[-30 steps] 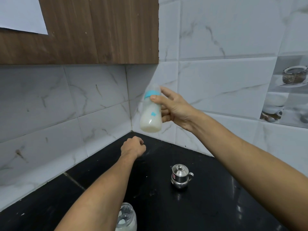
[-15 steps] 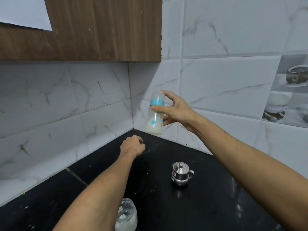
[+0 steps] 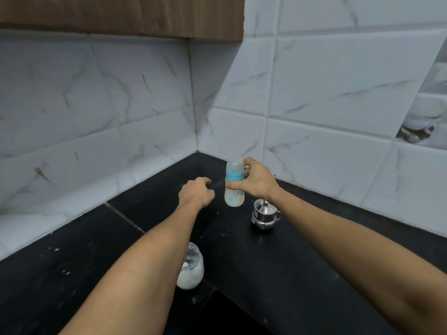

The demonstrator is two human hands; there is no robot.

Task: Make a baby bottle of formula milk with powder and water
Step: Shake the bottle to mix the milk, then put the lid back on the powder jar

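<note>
**Head view, read left to right.** In the upper left of the frame a wooden cabinet [image 3: 121,13] is hanging over the tiled wall [image 3: 72,117]. The black counter [image 3: 314,274] is filling the lower half.

- **Lower centre-left:** a jar [image 3: 191,269] with white powder in it is standing on the counter, partly hidden behind my left forearm.
- **Left of centre:** my left hand [image 3: 196,193] is sitting low by the back corner, fingers clenched and holding nothing.
- **Centre:** my right hand [image 3: 257,181] is grasping the bottle [image 3: 233,197] from its right side. My thumb is lying across the body below the blue ring and my fingers are reaching up by the clear cap. The bottle is standing upright, low over the counter near the corner. I cannot tell whether its base is touching.
- **Just right and below:** a small lidded steel pot [image 3: 263,215] is sitting on the counter, close under my right wrist.

**Progress, as I am judging it:** the bottle is capped and its body is looking cloudy white, so powder and water appear to be in and mixed. What is remaining is setting the bottle down and letting go.

**Against the earlier frames:** I was holding the bottle high and slightly tilted against the wall tiles. I am now bringing it down, upright, toward the counter. My left hand is staying clenched in much the same spot, and the jar and steel pot are keeping their places.
</note>
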